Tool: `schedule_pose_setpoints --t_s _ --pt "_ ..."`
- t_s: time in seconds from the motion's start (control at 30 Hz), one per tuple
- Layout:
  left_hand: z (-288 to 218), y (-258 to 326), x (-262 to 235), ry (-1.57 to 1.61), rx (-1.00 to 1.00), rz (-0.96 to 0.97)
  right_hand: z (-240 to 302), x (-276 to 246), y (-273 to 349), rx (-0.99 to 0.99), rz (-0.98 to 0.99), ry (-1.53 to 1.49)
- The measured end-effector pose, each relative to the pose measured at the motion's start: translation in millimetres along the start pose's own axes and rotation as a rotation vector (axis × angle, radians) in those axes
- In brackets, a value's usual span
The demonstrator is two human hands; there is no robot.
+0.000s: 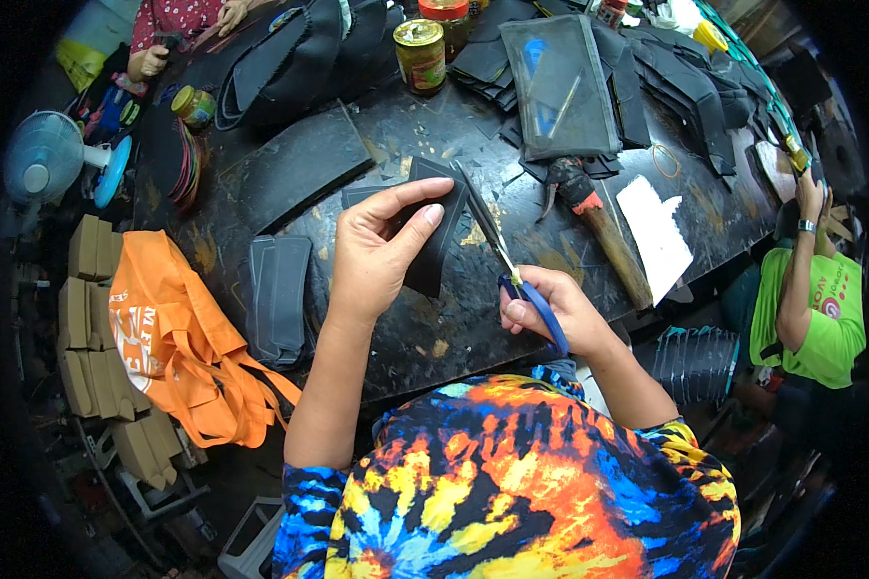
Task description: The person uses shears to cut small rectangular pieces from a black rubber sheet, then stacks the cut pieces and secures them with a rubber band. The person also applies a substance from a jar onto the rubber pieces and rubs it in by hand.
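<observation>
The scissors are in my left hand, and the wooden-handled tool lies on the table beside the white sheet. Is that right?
Not quite: the head view shows the scissors in your right hand. The wooden-handled tool does lie on the table beside the white sheet.

soft glare lies on the tabletop point(406, 357), fisheye edges bending into black.

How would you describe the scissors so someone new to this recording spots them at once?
Start at the large black table across the middle. Over its near side is the wearer's right hand, gripping the scissors, which point up and left. Blue-handled and long-bladed, they stand apart from the wooden-handled tool lying to their right.
</observation>
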State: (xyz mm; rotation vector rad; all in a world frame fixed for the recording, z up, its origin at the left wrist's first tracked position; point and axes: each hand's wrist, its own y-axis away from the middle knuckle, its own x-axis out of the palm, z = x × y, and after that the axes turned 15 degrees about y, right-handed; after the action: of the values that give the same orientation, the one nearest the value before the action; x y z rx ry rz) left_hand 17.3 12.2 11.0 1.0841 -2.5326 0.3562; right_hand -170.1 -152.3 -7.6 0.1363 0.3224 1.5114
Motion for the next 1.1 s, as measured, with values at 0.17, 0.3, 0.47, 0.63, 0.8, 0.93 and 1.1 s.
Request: schedule_pose_setpoints --t_s 0.17,0.3,0.47,0.63,0.8,0.93,1.1 --pt "-2 3 5 0.000 0.011 0.017 0 7 2 -0.022 -0.052 -0.069" --pt "-2 5 6 0.007 0.011 0.036 -1 7 4 0.001 -0.056 -0.078" --pt "-3 5 7 0.014 -0.015 0.044 -2 6 11 0.032 -0.074 0.012" --pt "-15 4 2 -0.059 -0.082 0.107 6 -2 11 0.018 -0.129 -0.058" --pt "-16 1 12 -0.212 -0.276 0.447 22 -14 -12 -0.155 -0.325 0.058" --pt "-9 17 25 -0.654 0.375 0.019 26 -11 -35 -0.146 -0.488 -0.044" --pt "27 36 52 0.016 -0.140 0.096 19 -3 -45 -0.215 -0.587 -0.375"
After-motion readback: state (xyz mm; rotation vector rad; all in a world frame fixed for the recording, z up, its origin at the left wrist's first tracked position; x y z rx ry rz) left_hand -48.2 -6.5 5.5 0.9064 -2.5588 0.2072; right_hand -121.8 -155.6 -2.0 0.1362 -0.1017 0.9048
